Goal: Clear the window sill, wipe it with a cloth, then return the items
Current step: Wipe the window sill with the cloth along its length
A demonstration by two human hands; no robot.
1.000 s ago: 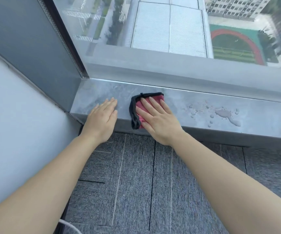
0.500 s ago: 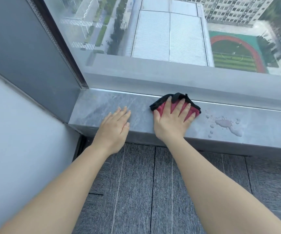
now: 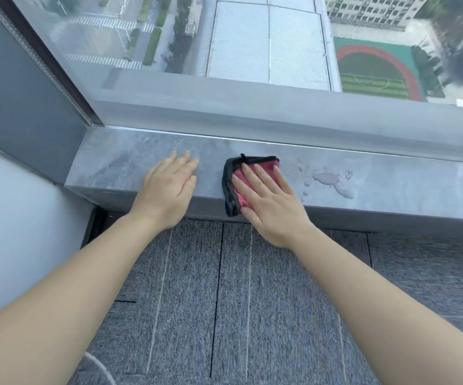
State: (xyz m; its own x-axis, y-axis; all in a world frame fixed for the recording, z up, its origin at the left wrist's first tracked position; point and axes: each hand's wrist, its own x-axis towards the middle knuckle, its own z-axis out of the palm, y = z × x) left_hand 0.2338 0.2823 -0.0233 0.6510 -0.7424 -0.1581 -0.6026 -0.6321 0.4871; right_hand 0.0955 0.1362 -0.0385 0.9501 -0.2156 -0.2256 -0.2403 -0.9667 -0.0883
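Right hand [image 3: 269, 201]: we press flat, fingers spread, on the folded red black-edged cloth [image 3: 248, 173] at the grey stone sill's [image 3: 119, 165] front edge; spilled water droplets [image 3: 329, 180] lie at 3 o'clock. Left hand [image 3: 169, 187] rests flat, bracing. Cloth seems soft, light; hold by palm pressure.

Two hands, the left hand [image 3: 169, 187] and the right hand [image 3: 269, 201], lie on one grey window sill [image 3: 391, 179]. One red cloth with black trim [image 3: 241, 173] is there. One patch of water droplets [image 3: 326, 179] sits on the sill. One white cable [image 3: 99, 365] crosses the carpet [image 3: 224, 301].
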